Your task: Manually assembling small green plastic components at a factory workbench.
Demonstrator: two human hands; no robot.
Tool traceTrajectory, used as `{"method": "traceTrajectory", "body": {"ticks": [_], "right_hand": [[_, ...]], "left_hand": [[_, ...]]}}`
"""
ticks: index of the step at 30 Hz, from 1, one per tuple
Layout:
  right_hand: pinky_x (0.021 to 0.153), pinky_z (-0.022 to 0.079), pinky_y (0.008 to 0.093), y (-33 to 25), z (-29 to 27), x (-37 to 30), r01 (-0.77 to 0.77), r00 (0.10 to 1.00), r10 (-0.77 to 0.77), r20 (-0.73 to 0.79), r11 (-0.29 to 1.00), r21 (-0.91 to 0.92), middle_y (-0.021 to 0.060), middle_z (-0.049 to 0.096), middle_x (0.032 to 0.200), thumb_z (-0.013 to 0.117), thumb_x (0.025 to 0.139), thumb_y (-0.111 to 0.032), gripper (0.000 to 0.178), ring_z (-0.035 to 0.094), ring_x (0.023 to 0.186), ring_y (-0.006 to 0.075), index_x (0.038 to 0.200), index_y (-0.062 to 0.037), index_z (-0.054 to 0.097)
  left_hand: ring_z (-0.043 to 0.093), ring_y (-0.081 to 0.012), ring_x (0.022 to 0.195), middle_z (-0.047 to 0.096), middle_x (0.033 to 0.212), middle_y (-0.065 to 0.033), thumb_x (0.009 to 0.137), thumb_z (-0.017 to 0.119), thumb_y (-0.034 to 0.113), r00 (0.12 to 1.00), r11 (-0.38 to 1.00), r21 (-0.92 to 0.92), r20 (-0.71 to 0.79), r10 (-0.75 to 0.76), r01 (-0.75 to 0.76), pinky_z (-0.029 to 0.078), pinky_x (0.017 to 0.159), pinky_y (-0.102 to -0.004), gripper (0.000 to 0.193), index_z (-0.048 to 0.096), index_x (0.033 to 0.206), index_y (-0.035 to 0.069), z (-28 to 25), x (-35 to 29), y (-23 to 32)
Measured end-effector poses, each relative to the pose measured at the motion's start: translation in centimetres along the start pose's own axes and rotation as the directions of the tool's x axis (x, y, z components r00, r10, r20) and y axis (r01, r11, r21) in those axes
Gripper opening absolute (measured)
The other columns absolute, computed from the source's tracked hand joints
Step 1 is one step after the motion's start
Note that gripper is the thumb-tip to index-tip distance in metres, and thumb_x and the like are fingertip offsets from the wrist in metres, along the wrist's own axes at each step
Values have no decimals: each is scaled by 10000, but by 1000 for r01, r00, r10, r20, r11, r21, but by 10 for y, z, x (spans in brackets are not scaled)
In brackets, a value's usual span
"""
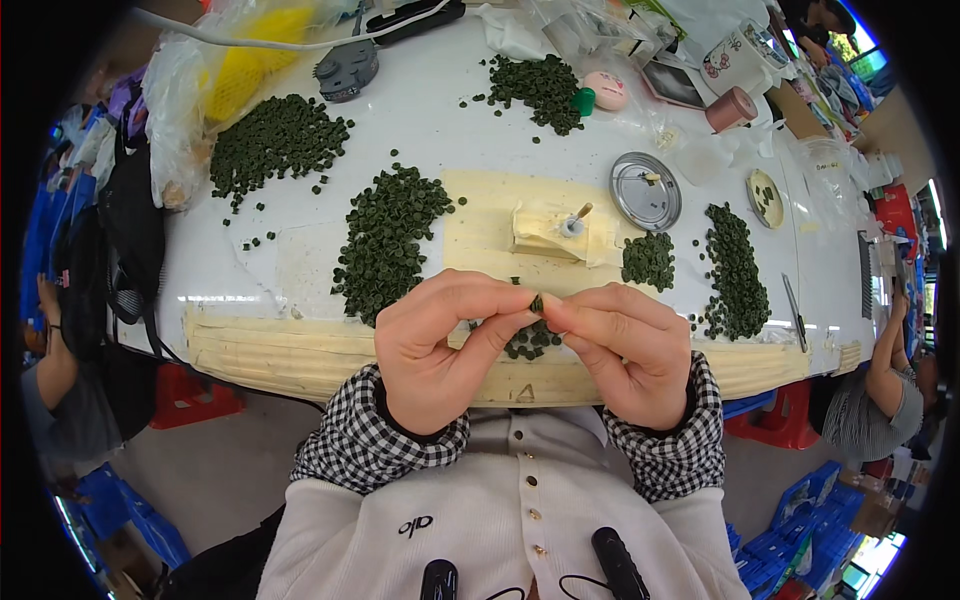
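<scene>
Where both hands (430,350) (635,355) meet, a green piece (537,304) is pinched between fingertips (556,313).

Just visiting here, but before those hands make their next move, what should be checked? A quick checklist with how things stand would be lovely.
1. Small green piece held: ok, pinched between the left hand and right hand.
2. The piece's exact angle: cannot tell, the hands hide much of it.
3. Checkered cuffs clear of the piece: ok, both sit back at the wrists.
4. Taped block uncovered: ok, it stands beyond the hands, a peg sticking up.
5. Left hand clear of the nearest big green pile: cannot tell, they overlap in this view.
6. Slim tool apart from the right hand: ok, it lies farther right.
</scene>
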State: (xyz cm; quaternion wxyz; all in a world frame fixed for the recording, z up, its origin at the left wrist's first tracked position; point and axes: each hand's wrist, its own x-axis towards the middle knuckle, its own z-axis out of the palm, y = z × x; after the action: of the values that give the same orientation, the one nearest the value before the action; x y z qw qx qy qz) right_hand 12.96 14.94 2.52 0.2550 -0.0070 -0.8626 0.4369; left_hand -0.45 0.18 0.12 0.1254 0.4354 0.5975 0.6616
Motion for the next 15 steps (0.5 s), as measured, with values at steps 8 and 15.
{"method": "traceTrajectory", "body": {"ticks": [8,15], "right_hand": [[657,502,297,-7,-27,-5,-203,959,142,-244,947,-247,124,672,856,694,790,26,174,641,743,236,963,11,702],[694,459,363,-1,-26,-25,-216,975,202,-90,794,-568,68,616,781,748,722,-49,120,549,783,269,814,-32,674]], "left_hand": [[635,-170,793,674,835,-97,755,721,-94,997,983,181,74,10,-23,494,702,-251,175,696,908,-14,-5,1,4],[603,-182,742,667,834,-88,747,717,-89,978,891,436,205,39,-127,466,629,-262,191,713,913,6,-16,-1,-1]]}}
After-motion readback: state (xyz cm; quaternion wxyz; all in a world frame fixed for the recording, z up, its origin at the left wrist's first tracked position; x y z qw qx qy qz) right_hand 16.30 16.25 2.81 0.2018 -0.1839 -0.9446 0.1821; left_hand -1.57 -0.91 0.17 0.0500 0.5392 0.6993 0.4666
